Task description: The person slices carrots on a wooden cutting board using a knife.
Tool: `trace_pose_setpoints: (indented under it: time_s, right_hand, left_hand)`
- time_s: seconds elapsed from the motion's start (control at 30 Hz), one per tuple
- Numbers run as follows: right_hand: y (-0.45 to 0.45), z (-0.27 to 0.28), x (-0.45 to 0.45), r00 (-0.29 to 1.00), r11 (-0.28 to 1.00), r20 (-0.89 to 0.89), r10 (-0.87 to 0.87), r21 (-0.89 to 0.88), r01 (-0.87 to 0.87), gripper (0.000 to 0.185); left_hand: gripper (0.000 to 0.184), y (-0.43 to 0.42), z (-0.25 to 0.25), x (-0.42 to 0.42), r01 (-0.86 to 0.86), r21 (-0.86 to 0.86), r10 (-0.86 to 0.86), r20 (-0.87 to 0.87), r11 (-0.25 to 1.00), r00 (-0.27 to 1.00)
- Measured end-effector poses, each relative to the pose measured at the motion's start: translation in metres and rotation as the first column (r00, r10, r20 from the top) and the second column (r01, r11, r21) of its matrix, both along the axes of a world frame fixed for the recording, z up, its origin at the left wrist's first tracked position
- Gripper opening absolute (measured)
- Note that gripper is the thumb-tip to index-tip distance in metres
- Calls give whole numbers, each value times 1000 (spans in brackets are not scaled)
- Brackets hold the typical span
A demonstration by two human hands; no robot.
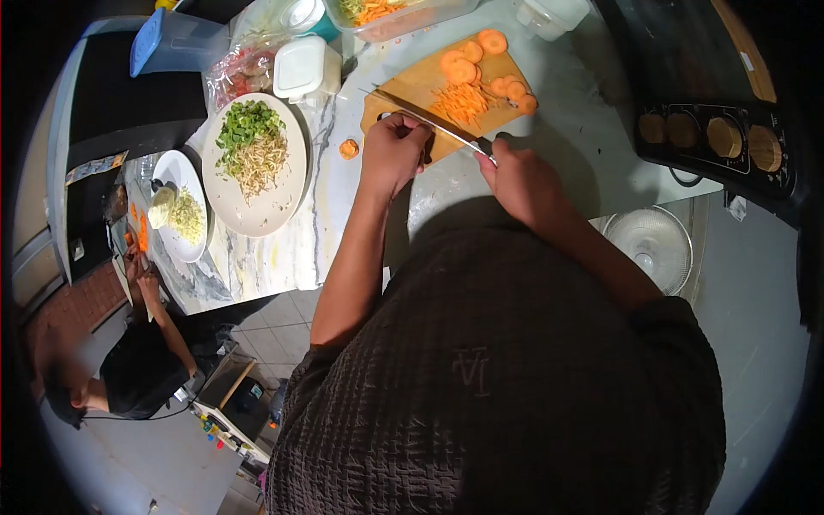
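Observation:
My right hand (521,182) is closed round the handle of a long kitchen knife (442,126). The blade slants up and left across the wooden cutting board (390,96). My left hand (393,157) is beside the blade at the board's near left corner, its fingers curled together; what they pinch, if anything, is hidden. Beyond the blade lies a heap of carrot strips (459,105) on the board. Round carrot slices (461,69) lie behind and to the right of the heap. One small carrot piece (348,148) rests on the counter, left of my left hand.
On the marble counter (322,184) at left stand a plate of chopped greens and sprouts (296,193) and a smaller white plate (196,245). Lidded tubs (302,67) stand behind. A knobbed appliance (704,142) is at right, a metal strainer (650,245) below. Another person (142,369) works at far left.

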State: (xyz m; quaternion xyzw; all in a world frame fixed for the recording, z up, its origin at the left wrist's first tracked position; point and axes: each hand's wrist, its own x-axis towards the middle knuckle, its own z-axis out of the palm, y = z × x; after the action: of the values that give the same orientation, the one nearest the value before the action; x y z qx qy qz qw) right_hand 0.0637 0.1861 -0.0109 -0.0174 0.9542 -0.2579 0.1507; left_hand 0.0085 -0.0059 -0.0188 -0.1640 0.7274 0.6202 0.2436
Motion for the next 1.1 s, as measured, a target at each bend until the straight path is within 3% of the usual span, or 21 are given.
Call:
trace_pose_setpoints:
  time_s: [0.43, 0.5, 0.73, 0.8, 1.1]
  right_hand:
    - [5, 10, 12, 995, 992, 20, -99, 81, 97, 36]
    - [5, 12, 13, 992, 992, 4, -129, -3, 129, 33]
    - [8, 10, 13, 989, 991, -78, -128, -58, 123, 35]
    - [7, 14, 13, 992, 985, -16, -125, -124, 122, 36]
    - [6, 24, 12, 997, 994, -11, -73, -87, 72, 37]
  left_hand:
    - [17, 2, 7, 0, -23, 29, 22, 22, 999, 1000]
    - [18, 0, 7, -1, 1, 12, -2, 38, 1000, 999]
    - [17, -2, 8, -2, 8, 43, -10, 63, 999, 998]
    - [16, -3, 6, -1, 6, 73, -10, 62, 997, 998]
    - [16, 2, 6, 0, -27, 50, 25, 32, 998, 999]
